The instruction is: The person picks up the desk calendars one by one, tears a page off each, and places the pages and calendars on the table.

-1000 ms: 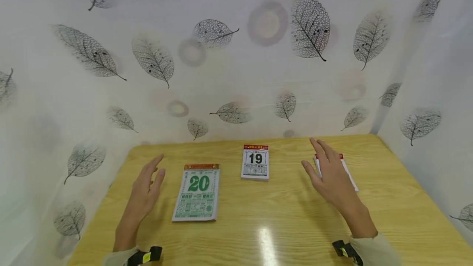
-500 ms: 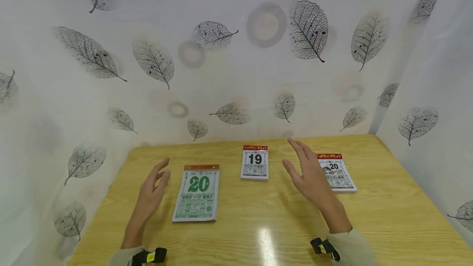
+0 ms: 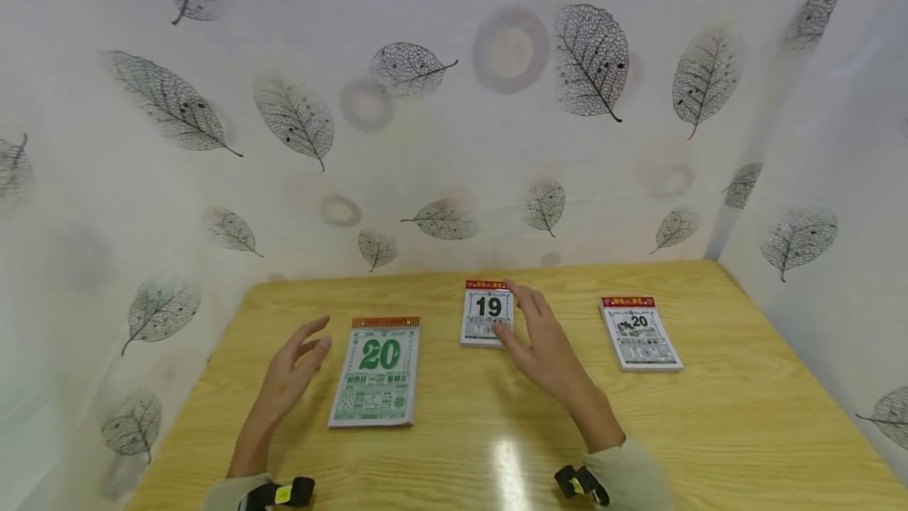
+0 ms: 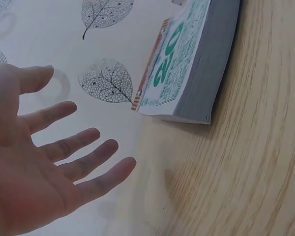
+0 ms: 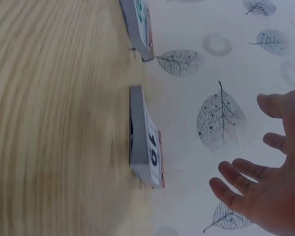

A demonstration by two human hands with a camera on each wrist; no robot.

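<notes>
A thick tear-off calendar [image 3: 374,373] with a green 20 lies on the left of the table. My left hand [image 3: 289,373] hovers beside its left edge, fingers loosely spread and holding nothing; the left wrist view shows the palm [image 4: 29,172] apart from the pad. At the middle back lies a smaller tear-off calendar [image 3: 488,307] with a black 19 and a red header. My right hand [image 3: 542,345] overlaps its right edge in the head view. In the right wrist view, the fingers [image 5: 241,182] are relaxed and away from that small calendar [image 5: 146,140].
A third small tear-off calendar [image 3: 641,335] with a black 20 lies to the right. The wood-grain table [image 3: 454,456] meets a leaf-patterned sheet [image 3: 440,156] at its back edge, with more sheet along both sides.
My right hand has moved left, from over the right-hand calendar to the edge of the one with 19. My left hand has shifted slightly right and nearer the front.
</notes>
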